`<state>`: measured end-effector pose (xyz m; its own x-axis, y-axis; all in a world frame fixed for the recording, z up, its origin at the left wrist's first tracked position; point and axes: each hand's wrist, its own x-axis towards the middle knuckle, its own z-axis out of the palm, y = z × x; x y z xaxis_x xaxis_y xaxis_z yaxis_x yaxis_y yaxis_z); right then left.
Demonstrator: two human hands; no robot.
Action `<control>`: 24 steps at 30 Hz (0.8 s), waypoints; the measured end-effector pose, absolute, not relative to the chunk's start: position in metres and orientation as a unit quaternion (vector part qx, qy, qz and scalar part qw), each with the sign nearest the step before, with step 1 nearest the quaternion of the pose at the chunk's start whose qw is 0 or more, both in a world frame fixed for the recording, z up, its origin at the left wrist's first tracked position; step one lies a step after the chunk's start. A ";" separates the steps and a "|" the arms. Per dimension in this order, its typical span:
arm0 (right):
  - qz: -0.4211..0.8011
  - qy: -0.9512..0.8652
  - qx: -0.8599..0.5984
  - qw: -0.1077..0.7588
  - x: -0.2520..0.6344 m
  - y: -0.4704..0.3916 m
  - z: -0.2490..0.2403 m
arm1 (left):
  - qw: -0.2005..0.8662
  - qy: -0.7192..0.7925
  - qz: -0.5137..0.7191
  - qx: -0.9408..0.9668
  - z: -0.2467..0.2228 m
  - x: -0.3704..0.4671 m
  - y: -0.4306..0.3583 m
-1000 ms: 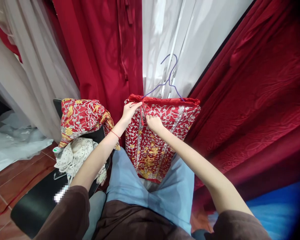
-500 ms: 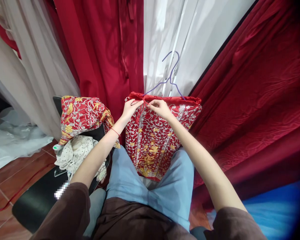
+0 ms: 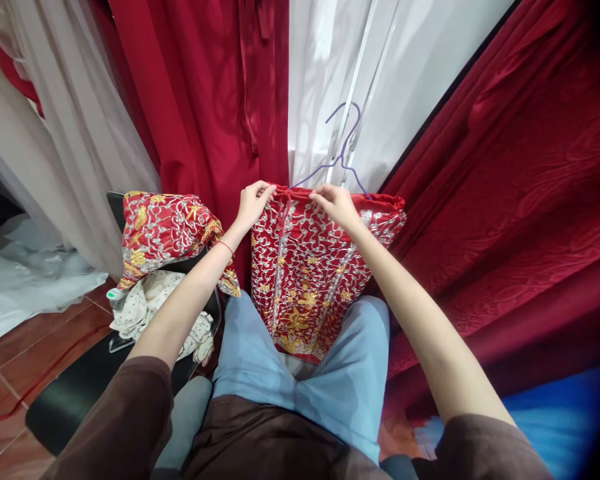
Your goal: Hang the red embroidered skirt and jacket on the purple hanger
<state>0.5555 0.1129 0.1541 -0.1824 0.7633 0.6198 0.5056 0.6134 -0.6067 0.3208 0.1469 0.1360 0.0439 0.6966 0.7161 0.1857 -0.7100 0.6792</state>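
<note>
A red skirt (image 3: pixel 307 280), embroidered in silver and gold, hangs between my knees. Its plain red waistband (image 3: pixel 375 198) runs along the top, and a purple wire hanger (image 3: pixel 343 160) rises from behind it. Pinched at the left end of the waistband is my left hand (image 3: pixel 255 203), fingers closed on the cloth. My right hand (image 3: pixel 336 205) grips the same edge near its middle, thumb and fingers together. Between the two hands, a thin red tie (image 3: pixel 286 203) is knotted at the waistband and dangles down the front. The fingertips are partly hidden by the cloth.
On my left, a black chair (image 3: pixel 75 393) bears another red embroidered garment (image 3: pixel 165 227) and a white dotted cloth (image 3: pixel 147 303). Red curtains (image 3: pixel 200 100) hang ahead, and dark red fabric (image 3: pixel 520 180) on the right. White tulle (image 3: pixel 30 287) lies at far left.
My hands have moved apart from the red tie, the left one leftward and the right one rightward, onto the waistband. The tie has been let go and hangs down.
</note>
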 end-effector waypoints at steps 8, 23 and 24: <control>-0.012 -0.777 -0.458 0.431 0.560 0.111 0.155 | 0.076 0.368 0.597 0.709 0.135 0.321 0.140; -0.105 -0.819 -0.424 0.372 0.617 0.080 0.164 | -0.083 0.381 0.488 0.781 0.148 0.305 0.131; -0.148 -0.812 -0.442 0.351 0.633 0.076 0.169 | -0.088 0.365 0.476 0.795 0.150 0.305 0.134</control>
